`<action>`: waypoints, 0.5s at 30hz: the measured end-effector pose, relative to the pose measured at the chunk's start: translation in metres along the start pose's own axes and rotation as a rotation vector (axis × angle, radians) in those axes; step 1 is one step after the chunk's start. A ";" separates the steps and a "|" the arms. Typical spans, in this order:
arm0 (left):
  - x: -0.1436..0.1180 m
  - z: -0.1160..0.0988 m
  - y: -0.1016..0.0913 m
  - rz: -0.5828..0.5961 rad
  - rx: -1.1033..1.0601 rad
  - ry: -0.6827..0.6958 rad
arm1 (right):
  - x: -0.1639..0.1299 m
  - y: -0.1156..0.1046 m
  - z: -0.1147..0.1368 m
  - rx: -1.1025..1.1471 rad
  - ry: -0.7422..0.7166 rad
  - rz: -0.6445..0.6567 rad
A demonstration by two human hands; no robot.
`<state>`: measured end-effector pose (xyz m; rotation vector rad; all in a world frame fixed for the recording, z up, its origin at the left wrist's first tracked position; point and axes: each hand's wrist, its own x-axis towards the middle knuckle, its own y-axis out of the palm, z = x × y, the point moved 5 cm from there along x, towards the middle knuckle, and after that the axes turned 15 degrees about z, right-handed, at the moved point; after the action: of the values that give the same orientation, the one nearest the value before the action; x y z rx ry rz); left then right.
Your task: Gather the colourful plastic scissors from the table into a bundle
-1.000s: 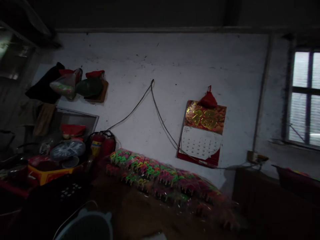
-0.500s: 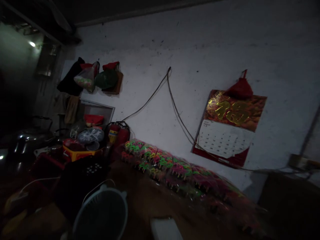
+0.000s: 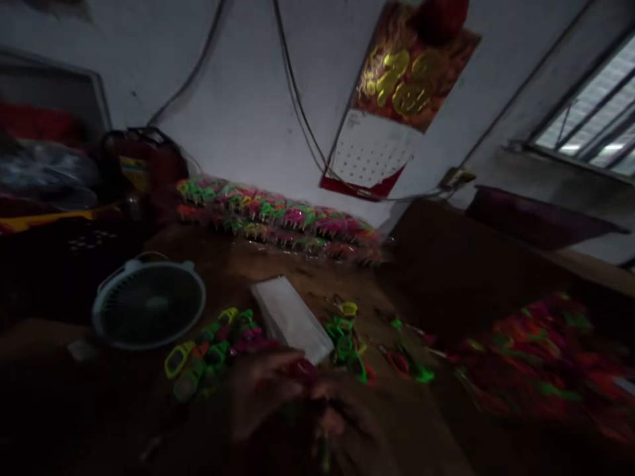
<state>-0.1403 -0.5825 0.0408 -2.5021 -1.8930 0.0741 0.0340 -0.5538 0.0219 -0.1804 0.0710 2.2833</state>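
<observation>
Hands meet low in the dim, blurred foreground: the left hand (image 3: 262, 396) and the right hand (image 3: 342, 423) are close together, fingers curled around something small with a red part showing between them, though whether either is truly clamped on it I cannot tell. It looks like one of the small plastic toy glasses (image 3: 213, 347) heaped just beyond the left hand, in green, yellow and pink. More loose pieces (image 3: 347, 337) lie just beyond the right hand, and a clear flat packet (image 3: 290, 320) sits between the two heaps. Such pieces are likely very light, stiff and a little slick, with thin arms that could snap, so a pinch on the thicker frame front seems the safest hold. Farther off, a small fan (image 3: 149, 304) lies face up past the left hand, and bagged rows of the toys (image 3: 278, 218) line the wall.
</observation>
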 end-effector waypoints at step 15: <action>0.005 0.020 -0.024 -0.035 -0.217 -0.092 | 0.009 -0.020 -0.017 0.395 -0.159 -0.042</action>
<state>-0.1626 -0.5723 0.0209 -2.6424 -2.0856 -0.0184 0.0450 -0.5358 0.0036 0.2031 0.4260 2.1839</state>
